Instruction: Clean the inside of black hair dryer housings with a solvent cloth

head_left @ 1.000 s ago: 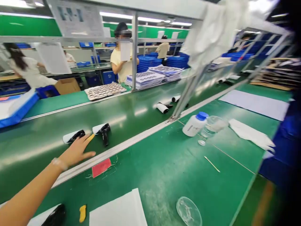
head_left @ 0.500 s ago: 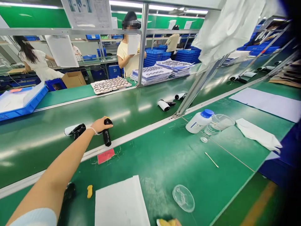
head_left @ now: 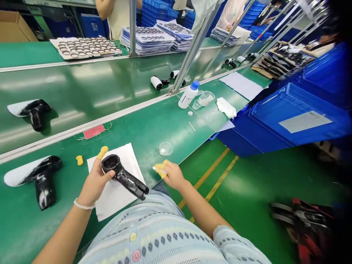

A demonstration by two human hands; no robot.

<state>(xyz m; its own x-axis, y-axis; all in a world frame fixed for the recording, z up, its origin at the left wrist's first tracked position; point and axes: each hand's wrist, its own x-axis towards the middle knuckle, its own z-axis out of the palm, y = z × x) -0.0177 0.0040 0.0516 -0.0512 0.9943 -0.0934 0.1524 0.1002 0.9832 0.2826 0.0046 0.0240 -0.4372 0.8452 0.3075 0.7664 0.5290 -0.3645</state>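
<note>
In my left hand (head_left: 95, 179) is a black hair dryer housing (head_left: 128, 179), its round open end up and its handle slanting down to the right. The fingers wrap the round end, with a yellow finger cot on one fingertip. The housing is over a white sheet (head_left: 110, 201) on the green bench. My right hand (head_left: 172, 175), also with yellow finger cots, is closed in a pinch right of the sheet. A small white bit shows at its fingertips; I cannot make out what it is. Near it lies a small clear dish (head_left: 166, 149).
A black-and-white hair dryer (head_left: 45, 183) lies on the bench at left, beside a loose yellow finger cot (head_left: 79, 160). Another hair dryer (head_left: 37, 113) rests on the belt. Farther right stand a blue-capped bottle (head_left: 188, 95), clear cups (head_left: 205, 98) and blue crates (head_left: 302, 110).
My left hand has brought the black housing from the belt back over the white sheet. My right hand has come fully into view. The view has turned down and right.
</note>
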